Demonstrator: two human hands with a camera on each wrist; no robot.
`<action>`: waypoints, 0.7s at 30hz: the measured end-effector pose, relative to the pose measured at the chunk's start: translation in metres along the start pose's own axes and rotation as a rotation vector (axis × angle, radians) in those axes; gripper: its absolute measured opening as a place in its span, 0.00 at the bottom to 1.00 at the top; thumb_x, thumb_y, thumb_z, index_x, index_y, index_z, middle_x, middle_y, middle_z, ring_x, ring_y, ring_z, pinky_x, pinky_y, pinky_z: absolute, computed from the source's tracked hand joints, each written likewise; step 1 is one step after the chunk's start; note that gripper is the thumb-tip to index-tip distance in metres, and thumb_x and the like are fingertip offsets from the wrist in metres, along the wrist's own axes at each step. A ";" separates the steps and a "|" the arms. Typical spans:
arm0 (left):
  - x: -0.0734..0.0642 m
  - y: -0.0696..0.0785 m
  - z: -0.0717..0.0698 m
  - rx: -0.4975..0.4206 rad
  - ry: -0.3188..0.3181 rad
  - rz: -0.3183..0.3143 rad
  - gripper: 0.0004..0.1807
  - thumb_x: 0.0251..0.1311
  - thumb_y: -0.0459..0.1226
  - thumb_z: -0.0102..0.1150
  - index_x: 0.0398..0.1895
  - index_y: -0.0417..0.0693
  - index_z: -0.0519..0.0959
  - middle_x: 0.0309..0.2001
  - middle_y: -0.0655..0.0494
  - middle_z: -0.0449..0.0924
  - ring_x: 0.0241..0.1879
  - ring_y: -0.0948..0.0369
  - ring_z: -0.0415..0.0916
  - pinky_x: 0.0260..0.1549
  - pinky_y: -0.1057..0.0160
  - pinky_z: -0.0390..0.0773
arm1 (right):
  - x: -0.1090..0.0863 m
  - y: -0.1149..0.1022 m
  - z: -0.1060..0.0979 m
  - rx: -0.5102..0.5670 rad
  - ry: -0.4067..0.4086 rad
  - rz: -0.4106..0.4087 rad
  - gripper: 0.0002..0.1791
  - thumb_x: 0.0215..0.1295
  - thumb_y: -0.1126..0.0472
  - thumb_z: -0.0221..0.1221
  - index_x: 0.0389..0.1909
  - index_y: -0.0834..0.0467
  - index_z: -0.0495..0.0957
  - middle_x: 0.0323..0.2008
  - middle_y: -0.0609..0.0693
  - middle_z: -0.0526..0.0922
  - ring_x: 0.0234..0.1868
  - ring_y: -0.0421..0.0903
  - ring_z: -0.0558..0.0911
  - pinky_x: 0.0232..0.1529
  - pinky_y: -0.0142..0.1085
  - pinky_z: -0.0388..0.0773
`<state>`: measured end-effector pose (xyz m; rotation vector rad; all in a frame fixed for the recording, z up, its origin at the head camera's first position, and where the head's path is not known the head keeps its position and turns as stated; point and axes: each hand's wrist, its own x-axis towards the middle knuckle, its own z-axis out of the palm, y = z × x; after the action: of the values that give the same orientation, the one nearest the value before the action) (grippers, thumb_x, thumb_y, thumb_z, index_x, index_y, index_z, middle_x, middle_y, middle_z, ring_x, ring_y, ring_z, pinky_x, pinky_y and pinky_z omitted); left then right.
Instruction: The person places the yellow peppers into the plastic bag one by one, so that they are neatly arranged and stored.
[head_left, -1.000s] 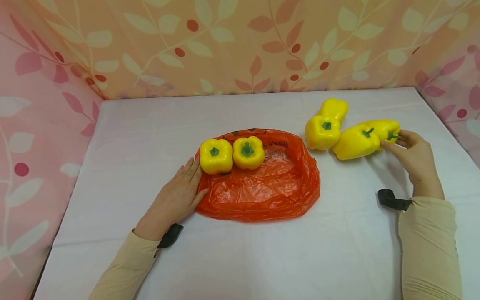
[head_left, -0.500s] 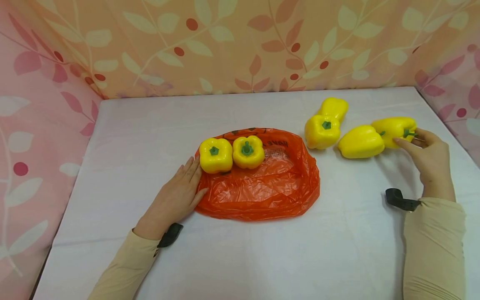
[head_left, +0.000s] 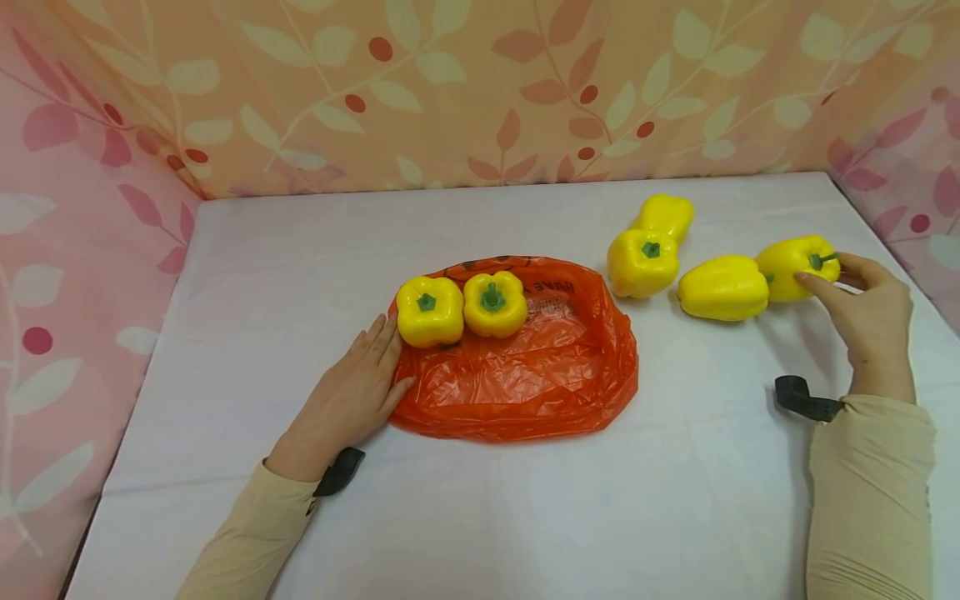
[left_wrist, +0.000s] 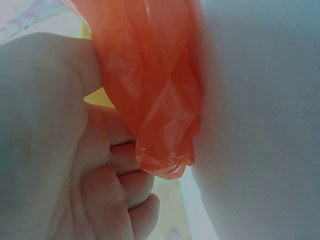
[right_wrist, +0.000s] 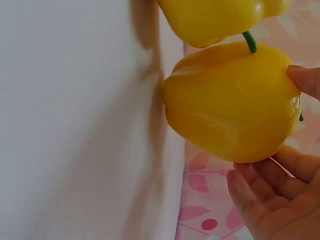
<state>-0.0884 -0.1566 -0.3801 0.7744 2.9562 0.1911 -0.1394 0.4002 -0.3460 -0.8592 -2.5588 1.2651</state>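
Observation:
At the right of the head view my right hand [head_left: 870, 312] grips a yellow bell pepper [head_left: 797, 268] near its stem end, thumb on one side and fingers on the other. In the right wrist view that bell pepper [right_wrist: 232, 102] sits between thumb and fingers. A second bell pepper [head_left: 723, 288] lies just left of it. My left hand [head_left: 348, 392] rests with fairly straight fingers against the left edge of a red plastic bag [head_left: 525, 375]. On the bag, two bell peppers [head_left: 430, 312] [head_left: 495, 304] stand stem up beside the left fingertips.
Two more bell peppers [head_left: 642, 263] [head_left: 667, 217] touch each other on the white-covered table [head_left: 585, 517], behind and right of the bag. Leaf-patterned curtains [head_left: 450, 92] close off the back and sides.
My right hand has moved right with its bell pepper. The neighbouring bell pepper has shifted slightly right and turned, so its stem now points at the held one. The left hand stays put.

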 end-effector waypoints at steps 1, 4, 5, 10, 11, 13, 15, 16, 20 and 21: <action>0.000 0.000 0.000 0.000 -0.001 -0.002 0.38 0.66 0.46 0.51 0.68 0.26 0.54 0.71 0.34 0.49 0.71 0.43 0.45 0.66 0.46 0.52 | -0.001 -0.001 0.000 -0.014 -0.008 -0.003 0.42 0.55 0.38 0.61 0.70 0.49 0.62 0.51 0.35 0.70 0.37 0.25 0.67 0.51 0.23 0.67; 0.000 0.000 -0.001 -0.001 -0.004 -0.008 0.38 0.66 0.46 0.52 0.68 0.27 0.54 0.71 0.34 0.49 0.71 0.43 0.45 0.66 0.46 0.52 | -0.004 -0.005 -0.001 -0.053 -0.013 -0.013 0.43 0.56 0.38 0.60 0.70 0.49 0.61 0.56 0.39 0.68 0.33 0.24 0.67 0.51 0.21 0.68; 0.000 0.000 -0.001 -0.001 -0.006 -0.009 0.39 0.66 0.46 0.52 0.68 0.27 0.54 0.71 0.34 0.49 0.71 0.43 0.45 0.66 0.46 0.52 | -0.004 -0.006 -0.001 -0.066 -0.012 -0.020 0.42 0.57 0.38 0.59 0.70 0.50 0.60 0.57 0.40 0.68 0.33 0.24 0.66 0.50 0.19 0.68; -0.001 0.000 -0.001 -0.001 -0.009 -0.010 0.39 0.66 0.46 0.52 0.68 0.27 0.54 0.71 0.34 0.49 0.71 0.43 0.44 0.66 0.46 0.52 | -0.001 -0.003 0.002 -0.084 -0.022 -0.049 0.42 0.59 0.40 0.58 0.71 0.52 0.58 0.65 0.45 0.65 0.41 0.28 0.67 0.49 0.18 0.68; -0.001 0.000 -0.001 -0.001 -0.009 -0.011 0.39 0.66 0.46 0.52 0.68 0.27 0.54 0.71 0.34 0.49 0.71 0.43 0.45 0.66 0.46 0.52 | 0.001 -0.001 0.002 -0.079 -0.032 -0.055 0.42 0.59 0.40 0.58 0.72 0.52 0.57 0.68 0.47 0.62 0.45 0.30 0.68 0.54 0.21 0.67; -0.001 0.000 -0.001 -0.002 -0.010 -0.011 0.39 0.66 0.46 0.52 0.68 0.27 0.54 0.71 0.34 0.49 0.71 0.43 0.45 0.66 0.46 0.52 | 0.005 0.004 0.003 -0.059 -0.045 -0.062 0.43 0.59 0.41 0.59 0.72 0.51 0.55 0.70 0.48 0.59 0.53 0.34 0.67 0.61 0.27 0.64; -0.001 0.000 -0.001 -0.001 -0.009 -0.010 0.39 0.66 0.46 0.52 0.68 0.27 0.54 0.71 0.34 0.49 0.71 0.43 0.45 0.66 0.46 0.52 | 0.009 0.009 0.004 -0.033 -0.042 -0.074 0.43 0.58 0.43 0.61 0.72 0.49 0.55 0.69 0.47 0.61 0.57 0.36 0.66 0.62 0.26 0.63; -0.001 0.000 0.000 -0.001 -0.008 -0.009 0.39 0.66 0.46 0.52 0.68 0.27 0.54 0.71 0.34 0.49 0.71 0.43 0.45 0.66 0.46 0.52 | 0.010 0.011 0.004 -0.018 -0.027 -0.074 0.43 0.57 0.43 0.62 0.72 0.49 0.57 0.67 0.45 0.63 0.57 0.35 0.66 0.59 0.23 0.63; -0.001 0.000 0.000 -0.002 -0.001 -0.004 0.38 0.66 0.46 0.52 0.68 0.26 0.54 0.71 0.34 0.49 0.71 0.43 0.45 0.66 0.47 0.52 | 0.011 0.013 0.004 -0.005 0.008 -0.059 0.42 0.56 0.43 0.63 0.71 0.47 0.59 0.64 0.42 0.66 0.58 0.35 0.65 0.57 0.21 0.64; -0.001 0.000 0.000 -0.003 -0.001 -0.003 0.38 0.66 0.46 0.52 0.68 0.26 0.54 0.71 0.34 0.49 0.71 0.43 0.45 0.66 0.47 0.52 | 0.011 0.012 0.004 -0.002 0.013 -0.050 0.42 0.56 0.43 0.63 0.71 0.47 0.59 0.64 0.42 0.66 0.57 0.35 0.65 0.57 0.21 0.64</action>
<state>-0.0872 -0.1570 -0.3800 0.7692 2.9556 0.1948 -0.1448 0.4092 -0.3585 -0.7958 -2.5550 1.2394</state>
